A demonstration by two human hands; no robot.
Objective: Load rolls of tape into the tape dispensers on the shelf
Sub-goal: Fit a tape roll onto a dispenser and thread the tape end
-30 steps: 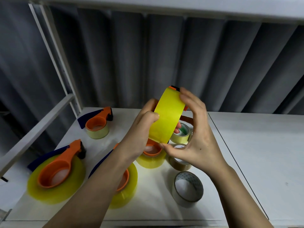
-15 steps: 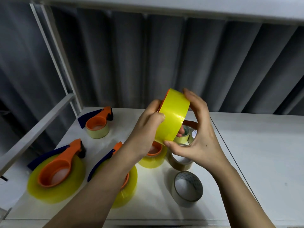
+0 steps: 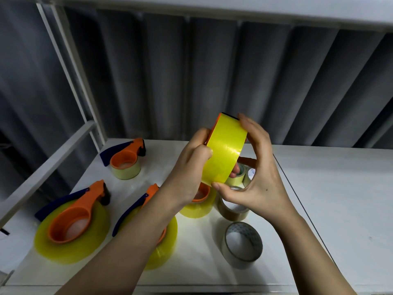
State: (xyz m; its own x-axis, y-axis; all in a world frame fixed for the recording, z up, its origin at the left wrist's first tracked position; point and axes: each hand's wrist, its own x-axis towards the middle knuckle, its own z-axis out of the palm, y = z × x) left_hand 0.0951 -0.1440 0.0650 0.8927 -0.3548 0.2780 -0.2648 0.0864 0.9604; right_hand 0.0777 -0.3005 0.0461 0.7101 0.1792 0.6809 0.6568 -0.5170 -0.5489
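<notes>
Glossy yellow tape roll (image 3: 224, 155) (round, hand-held)

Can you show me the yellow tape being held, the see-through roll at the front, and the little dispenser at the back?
yellow tape roll (image 3: 224, 156), head view, on its shiny outer band
clear tape roll (image 3: 242, 257), head view, on its front wall
small orange dispenser (image 3: 125, 159), head view, on its orange ring

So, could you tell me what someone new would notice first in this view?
Probably the bright yellow tape roll held up at centre, above the shelf, gripped between the left hand and the right hand. Next, the orange dispensers already sitting in big yellow rolls at lower left, such as the large one near the shelf's left edge. A bare clear roll stands in front, lower right of the hands.
</notes>
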